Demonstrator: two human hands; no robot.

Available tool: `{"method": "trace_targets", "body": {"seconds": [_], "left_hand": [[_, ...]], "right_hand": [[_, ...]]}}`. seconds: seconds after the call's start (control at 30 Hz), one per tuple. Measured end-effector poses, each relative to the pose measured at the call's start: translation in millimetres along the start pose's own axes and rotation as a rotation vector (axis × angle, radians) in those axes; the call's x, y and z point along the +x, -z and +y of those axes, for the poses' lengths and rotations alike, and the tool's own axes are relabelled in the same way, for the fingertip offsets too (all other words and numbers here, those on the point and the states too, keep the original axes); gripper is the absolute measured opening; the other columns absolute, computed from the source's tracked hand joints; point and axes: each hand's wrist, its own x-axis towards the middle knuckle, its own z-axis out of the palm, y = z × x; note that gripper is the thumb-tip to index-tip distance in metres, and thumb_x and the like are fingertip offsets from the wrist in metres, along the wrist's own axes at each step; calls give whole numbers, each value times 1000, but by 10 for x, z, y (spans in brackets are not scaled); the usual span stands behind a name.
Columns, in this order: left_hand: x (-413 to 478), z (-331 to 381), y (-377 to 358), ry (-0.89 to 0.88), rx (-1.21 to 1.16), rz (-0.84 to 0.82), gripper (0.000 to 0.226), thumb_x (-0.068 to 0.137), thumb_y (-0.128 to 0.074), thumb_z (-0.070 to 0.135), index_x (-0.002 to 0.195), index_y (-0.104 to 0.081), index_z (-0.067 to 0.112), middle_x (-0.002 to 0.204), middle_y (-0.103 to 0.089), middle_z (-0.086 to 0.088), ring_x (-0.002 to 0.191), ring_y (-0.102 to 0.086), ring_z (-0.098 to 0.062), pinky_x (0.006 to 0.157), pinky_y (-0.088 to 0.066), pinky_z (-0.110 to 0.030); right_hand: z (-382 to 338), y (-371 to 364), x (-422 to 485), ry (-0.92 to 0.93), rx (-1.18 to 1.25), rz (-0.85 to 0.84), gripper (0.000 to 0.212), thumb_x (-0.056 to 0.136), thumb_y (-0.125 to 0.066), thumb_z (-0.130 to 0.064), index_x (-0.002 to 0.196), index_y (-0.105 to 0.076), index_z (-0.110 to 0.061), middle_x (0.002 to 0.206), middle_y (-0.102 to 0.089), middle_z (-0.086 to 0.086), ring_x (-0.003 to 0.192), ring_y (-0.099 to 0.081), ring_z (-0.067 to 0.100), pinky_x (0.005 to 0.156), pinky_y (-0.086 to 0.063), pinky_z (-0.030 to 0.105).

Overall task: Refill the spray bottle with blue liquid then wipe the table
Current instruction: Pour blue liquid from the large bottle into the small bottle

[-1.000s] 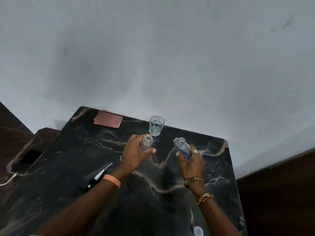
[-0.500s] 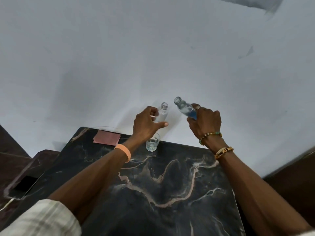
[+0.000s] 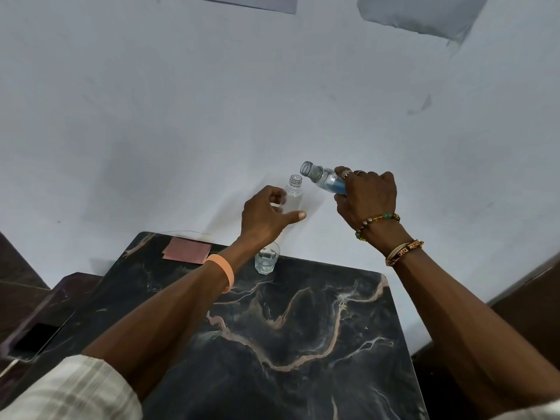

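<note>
My left hand (image 3: 266, 218) grips a clear, uncapped spray bottle (image 3: 294, 197) and holds it upright in the air above the far edge of the black marble table (image 3: 303, 344). My right hand (image 3: 368, 195) grips a second uncapped bottle with blue liquid (image 3: 325, 180). That bottle is tilted, its open mouth pointing left and up, just right of the spray bottle's neck. The two mouths are close but apart. No liquid is flowing.
A small drinking glass (image 3: 266, 260) with some clear liquid stands at the table's far edge, under my left hand. A pink cloth (image 3: 188, 250) lies at the far left corner. A dark phone (image 3: 35, 341) lies on a lower ledge at left. A pale wall stands behind.
Both hands lifted their bottles from just above the table to well over its far edge. The blue bottle has tilted toward the spray bottle, and the view has tipped upward.
</note>
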Motion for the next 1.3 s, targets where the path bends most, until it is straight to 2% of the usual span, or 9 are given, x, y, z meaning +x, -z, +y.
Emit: {"method": "trace_targets", "body": {"seconds": [0.27,0.63,0.8,1.13,1.3], "left_hand": [[-49,74,13,-3,-20,-7,53,64,-85,55,105,-60,31,100,-66,13,78,-66,-2,64,-47,-12],[-90,116,37,-1,-53,8,53,63,-87,53,104,-60,33,98,-68,14,81,-68,-4,72,-55,-22],[-87,130,33,-7,-59,12,57,66,-86,51,112,-62,27,105,-69,9,85,-69,-10,75,-56,-23],[-96,149,28,-4,-55,12,56,62,-88,51,107,-63,30,101,-69,12,82,-69,-6,72,-55,-21],[-101,132,16,-3,-54,12,58,63,-87,50,110,-63,27,104,-70,9,84,-70,-9,72,-55,-21]], "right_hand": [[19,148,1,33,-106,10,44,83,-58,-21,127,-56,-25,89,-69,4,81,-61,30,80,-32,39],[19,262,9,36,-145,-3,45,79,-61,-17,124,-58,-23,88,-68,5,81,-61,32,82,-32,40],[24,281,9,42,-157,1,44,79,-61,-17,122,-59,-22,87,-68,6,80,-61,33,83,-33,41],[22,307,5,56,-164,9,43,78,-59,-14,120,-59,-20,85,-68,7,78,-59,33,81,-32,41],[22,321,5,70,-183,19,42,78,-58,-12,120,-60,-19,83,-67,7,76,-58,33,80,-32,40]]}}
